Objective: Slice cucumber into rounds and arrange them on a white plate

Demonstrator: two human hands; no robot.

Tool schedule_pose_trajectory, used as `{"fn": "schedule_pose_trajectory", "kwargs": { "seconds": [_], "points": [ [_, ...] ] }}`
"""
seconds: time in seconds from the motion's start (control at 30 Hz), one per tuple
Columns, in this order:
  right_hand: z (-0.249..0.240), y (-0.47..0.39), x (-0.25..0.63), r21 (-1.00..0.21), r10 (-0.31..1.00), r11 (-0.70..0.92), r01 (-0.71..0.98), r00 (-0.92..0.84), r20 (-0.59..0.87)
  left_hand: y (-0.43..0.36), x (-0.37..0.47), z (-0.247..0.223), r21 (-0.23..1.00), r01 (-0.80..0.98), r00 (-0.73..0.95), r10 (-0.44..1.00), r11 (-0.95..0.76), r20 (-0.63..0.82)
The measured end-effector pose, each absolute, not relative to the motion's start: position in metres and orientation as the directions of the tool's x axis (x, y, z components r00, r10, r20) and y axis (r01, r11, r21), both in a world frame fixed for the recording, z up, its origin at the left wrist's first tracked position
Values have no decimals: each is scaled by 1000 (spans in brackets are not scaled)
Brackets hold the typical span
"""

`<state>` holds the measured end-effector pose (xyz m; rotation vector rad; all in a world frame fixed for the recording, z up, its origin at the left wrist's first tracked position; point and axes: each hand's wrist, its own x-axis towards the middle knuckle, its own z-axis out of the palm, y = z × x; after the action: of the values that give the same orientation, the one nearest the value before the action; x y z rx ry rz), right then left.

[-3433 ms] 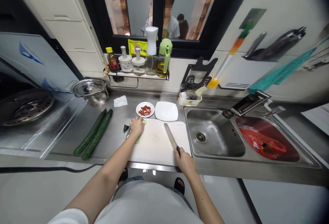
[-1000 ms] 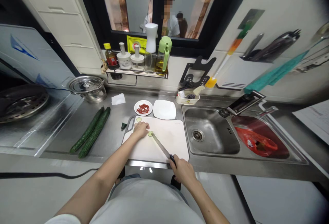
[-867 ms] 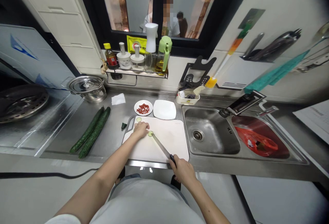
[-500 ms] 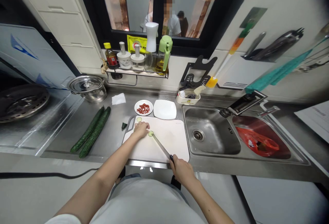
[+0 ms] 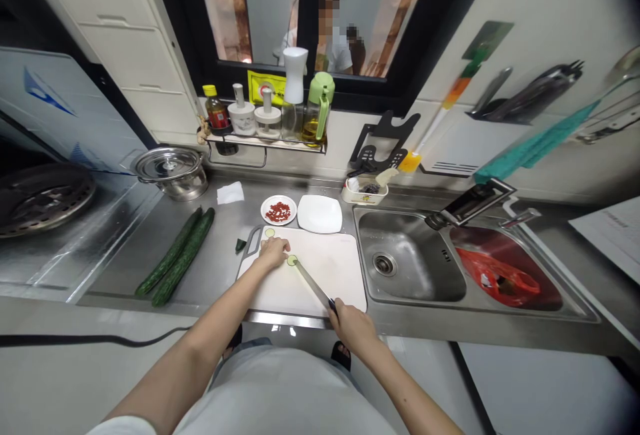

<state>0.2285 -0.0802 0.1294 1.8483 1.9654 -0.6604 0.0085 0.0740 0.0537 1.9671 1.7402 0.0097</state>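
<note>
My right hand (image 5: pixel 353 328) is wrapped round the dark handle of a kitchen knife (image 5: pixel 315 285). The blade points up and left across the white cutting board (image 5: pixel 340 268), its tip on a pale green cucumber slice (image 5: pixel 291 260). Just left of that slice, my left hand (image 5: pixel 273 252) rests low over the board, fingers bent and slightly apart, thumb side close to the slice; whatever lies under the palm is hidden. Another cucumber slice (image 5: pixel 270 232) lies by the board's grey handle. A dark green cucumber end (image 5: pixel 241 245) sits just off the board's left edge.
Two whole cucumbers (image 5: pixel 185 258) lie on the steel counter to the left, near a lidded pot (image 5: pixel 173 172). Behind the board are a plate of red pieces (image 5: pixel 265 212) and a white square plate (image 5: pixel 320 214). A double sink (image 5: pixel 410 255) with a red bag (image 5: pixel 500 282) is at right.
Hands, knife and slices hold nearly the same places. The whole view has shifted very slightly.
</note>
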Motion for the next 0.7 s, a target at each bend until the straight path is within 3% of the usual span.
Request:
{"fn": "schedule_pose_trajectory", "kwargs": {
  "seconds": [0.7],
  "points": [
    [124, -66, 221, -106, 829, 59, 993, -108, -549, 74, 10, 57, 365, 931, 168, 922, -32, -348]
  ]
}}
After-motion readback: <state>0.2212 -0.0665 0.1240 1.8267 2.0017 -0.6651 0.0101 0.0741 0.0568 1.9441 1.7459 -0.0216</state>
